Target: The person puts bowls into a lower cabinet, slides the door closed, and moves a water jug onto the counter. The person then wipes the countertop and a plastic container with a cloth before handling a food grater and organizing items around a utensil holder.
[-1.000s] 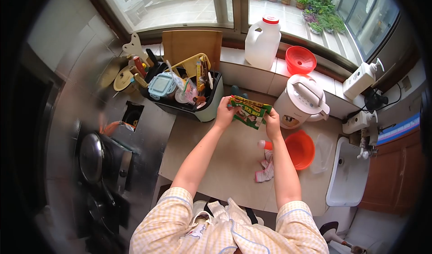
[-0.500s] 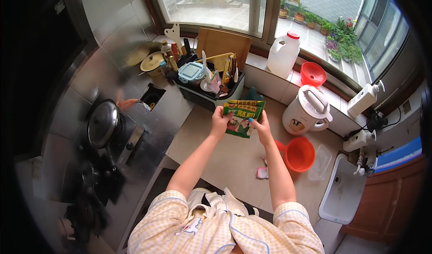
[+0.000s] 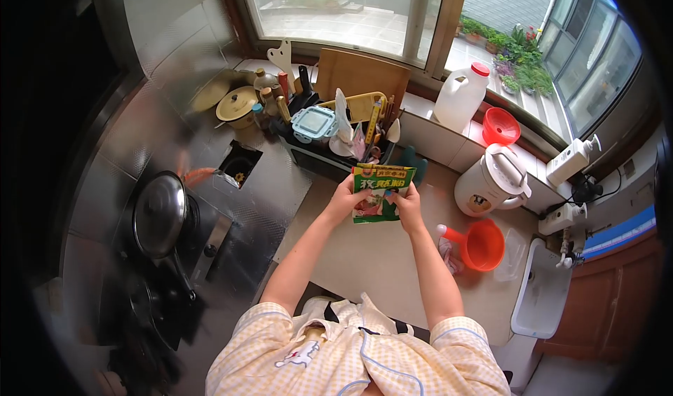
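Observation:
I hold a green and yellow spice packet (image 3: pixel 382 179) upright above the counter, its printed front facing me. My left hand (image 3: pixel 345 201) grips its left edge, with the thumb across the front. On the right edge, my right hand (image 3: pixel 409 208) closes with its thumb on the front; a blue spot shows at that thumb's tip. My fingers behind the packet are hidden. Beneath my forearms lies the beige counter (image 3: pixel 350 256). A red ladle-like scoop (image 3: pixel 484 245) rests to the right of my right forearm, beside a crumpled pink and white cloth or wrapper (image 3: pixel 449 256).
Behind the packet stands a dark rack (image 3: pixel 322 159) with utensils and a blue-lidded container (image 3: pixel 314 124). A lidded pan (image 3: pixel 160 214) sits on the stove at left. At right are a white jug-shaped appliance (image 3: pixel 484 186), a plastic jug (image 3: pixel 460 100), a red funnel (image 3: pixel 501 126) and a sink (image 3: pixel 543 291).
The view has shifted slightly. Two overlapping printed top edges showed before; now the packet's top appears as one. Both hands keep their grip, with the thumbs slightly moved.

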`<action>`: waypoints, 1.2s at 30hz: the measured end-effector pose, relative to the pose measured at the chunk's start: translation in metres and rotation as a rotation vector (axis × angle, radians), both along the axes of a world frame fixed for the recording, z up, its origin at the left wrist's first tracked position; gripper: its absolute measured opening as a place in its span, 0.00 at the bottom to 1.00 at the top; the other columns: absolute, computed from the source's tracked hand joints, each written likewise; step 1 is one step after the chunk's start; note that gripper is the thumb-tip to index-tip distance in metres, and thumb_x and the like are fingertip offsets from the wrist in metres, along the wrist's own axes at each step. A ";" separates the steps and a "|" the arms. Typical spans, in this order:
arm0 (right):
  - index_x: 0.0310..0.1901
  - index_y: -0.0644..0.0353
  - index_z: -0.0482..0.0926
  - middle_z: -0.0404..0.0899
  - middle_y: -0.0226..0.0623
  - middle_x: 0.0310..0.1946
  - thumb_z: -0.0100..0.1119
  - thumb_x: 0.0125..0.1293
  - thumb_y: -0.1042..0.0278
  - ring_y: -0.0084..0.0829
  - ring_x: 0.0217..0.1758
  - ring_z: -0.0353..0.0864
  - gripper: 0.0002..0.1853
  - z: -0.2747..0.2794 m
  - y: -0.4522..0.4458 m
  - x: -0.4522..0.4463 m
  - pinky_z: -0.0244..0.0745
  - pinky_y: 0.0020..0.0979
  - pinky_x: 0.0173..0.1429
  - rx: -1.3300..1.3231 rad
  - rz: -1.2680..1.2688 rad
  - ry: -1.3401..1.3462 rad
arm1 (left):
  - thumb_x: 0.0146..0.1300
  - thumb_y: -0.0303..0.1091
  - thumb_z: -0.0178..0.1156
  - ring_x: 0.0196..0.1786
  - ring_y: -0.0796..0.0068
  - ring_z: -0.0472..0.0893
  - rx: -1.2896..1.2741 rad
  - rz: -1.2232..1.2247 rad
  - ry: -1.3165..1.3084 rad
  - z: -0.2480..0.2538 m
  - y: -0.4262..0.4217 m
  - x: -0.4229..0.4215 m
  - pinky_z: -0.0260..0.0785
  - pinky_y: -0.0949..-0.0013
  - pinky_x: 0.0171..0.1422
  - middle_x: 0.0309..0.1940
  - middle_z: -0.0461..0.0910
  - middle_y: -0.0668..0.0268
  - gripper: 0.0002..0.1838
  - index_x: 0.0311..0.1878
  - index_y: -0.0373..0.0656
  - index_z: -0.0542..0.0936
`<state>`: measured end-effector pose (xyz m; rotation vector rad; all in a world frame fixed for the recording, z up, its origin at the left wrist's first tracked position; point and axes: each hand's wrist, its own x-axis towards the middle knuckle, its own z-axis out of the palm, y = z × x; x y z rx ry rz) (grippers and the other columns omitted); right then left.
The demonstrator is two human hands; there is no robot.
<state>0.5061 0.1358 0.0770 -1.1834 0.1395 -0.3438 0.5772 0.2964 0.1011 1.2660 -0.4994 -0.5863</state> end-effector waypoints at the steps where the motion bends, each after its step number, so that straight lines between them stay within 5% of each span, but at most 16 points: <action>1: 0.43 0.61 0.69 0.75 0.30 0.35 0.51 0.55 0.82 0.21 0.35 0.73 0.13 0.000 0.007 0.007 0.67 0.21 0.39 -0.004 -0.016 0.002 | 0.59 0.30 0.55 0.42 0.83 0.71 -0.005 -0.007 0.006 -0.004 0.008 0.011 0.66 0.77 0.45 0.38 0.73 0.70 0.15 0.48 0.41 0.67; 4: 0.42 0.61 0.70 0.75 0.29 0.35 0.51 0.55 0.83 0.20 0.36 0.73 0.13 0.002 0.027 0.026 0.67 0.21 0.39 -0.014 -0.089 0.042 | 0.60 0.40 0.54 0.39 0.83 0.71 -0.151 0.169 -0.024 -0.019 0.030 0.052 0.66 0.76 0.40 0.34 0.72 0.71 0.15 0.44 0.40 0.69; 8: 0.42 0.60 0.71 0.75 0.28 0.34 0.50 0.54 0.84 0.19 0.34 0.72 0.13 0.001 0.050 0.051 0.67 0.20 0.39 0.047 -0.202 0.008 | 0.58 0.43 0.56 0.34 0.77 0.71 0.219 0.881 0.100 -0.038 0.055 0.130 0.67 0.75 0.37 0.31 0.70 0.65 0.19 0.42 0.37 0.68; 10: 0.41 0.60 0.71 0.74 0.27 0.32 0.50 0.54 0.84 0.19 0.32 0.71 0.13 -0.001 0.058 0.058 0.66 0.20 0.37 0.026 -0.225 0.034 | 0.56 0.46 0.57 0.28 0.74 0.74 0.413 0.976 -0.155 -0.051 0.061 0.173 0.69 0.74 0.28 0.29 0.72 0.60 0.22 0.40 0.33 0.69; 13: 0.40 0.60 0.71 0.74 0.27 0.31 0.50 0.54 0.84 0.18 0.31 0.71 0.12 -0.001 0.068 0.062 0.66 0.20 0.36 -0.022 -0.271 0.057 | 0.52 0.48 0.58 0.22 0.69 0.77 0.581 0.713 0.005 -0.027 0.067 0.200 0.69 0.68 0.19 0.25 0.76 0.57 0.24 0.33 0.31 0.72; 16: 0.40 0.60 0.71 0.73 0.26 0.30 0.50 0.54 0.84 0.17 0.30 0.70 0.12 -0.002 0.074 0.058 0.65 0.20 0.35 -0.070 -0.304 0.135 | 0.51 0.47 0.59 0.23 0.64 0.78 0.717 0.698 -0.133 -0.078 0.066 0.241 0.70 0.66 0.26 0.28 0.77 0.53 0.23 0.34 0.31 0.71; 20: 0.39 0.61 0.71 0.73 0.27 0.29 0.50 0.54 0.83 0.18 0.30 0.70 0.11 -0.005 0.078 0.053 0.65 0.20 0.35 -0.032 -0.335 0.087 | 0.51 0.46 0.60 0.30 0.67 0.78 0.638 0.776 -0.088 -0.050 0.059 0.230 0.75 0.67 0.26 0.31 0.76 0.55 0.24 0.37 0.31 0.72; 24: 0.39 0.61 0.72 0.74 0.28 0.30 0.49 0.53 0.84 0.19 0.29 0.70 0.11 -0.005 0.082 0.047 0.65 0.21 0.35 -0.019 -0.330 0.079 | 0.50 0.40 0.61 0.32 0.63 0.79 0.715 0.589 0.062 -0.031 0.059 0.235 0.72 0.66 0.26 0.33 0.77 0.52 0.20 0.37 0.33 0.70; 27: 0.38 0.61 0.72 0.74 0.28 0.29 0.49 0.52 0.85 0.19 0.29 0.70 0.12 -0.006 0.085 0.042 0.65 0.21 0.36 -0.001 -0.346 0.088 | 0.48 0.28 0.62 0.35 0.65 0.78 0.388 0.651 0.223 -0.038 0.055 0.239 0.76 0.61 0.26 0.36 0.74 0.57 0.16 0.39 0.36 0.68; 31: 0.38 0.61 0.72 0.75 0.29 0.29 0.49 0.51 0.85 0.20 0.29 0.70 0.12 0.006 0.092 0.030 0.65 0.21 0.36 0.055 -0.335 0.051 | 0.53 0.27 0.58 0.44 0.59 0.74 0.285 0.690 0.301 -0.019 0.045 0.223 0.73 0.45 0.38 0.43 0.69 0.56 0.18 0.45 0.40 0.63; 36: 0.38 0.62 0.71 0.74 0.30 0.28 0.49 0.52 0.85 0.21 0.27 0.70 0.12 0.004 0.092 0.015 0.66 0.23 0.33 0.025 -0.375 0.083 | 0.57 0.25 0.53 0.51 0.50 0.72 0.266 0.691 0.534 -0.046 0.039 0.239 0.69 0.41 0.46 0.51 0.67 0.49 0.19 0.52 0.34 0.64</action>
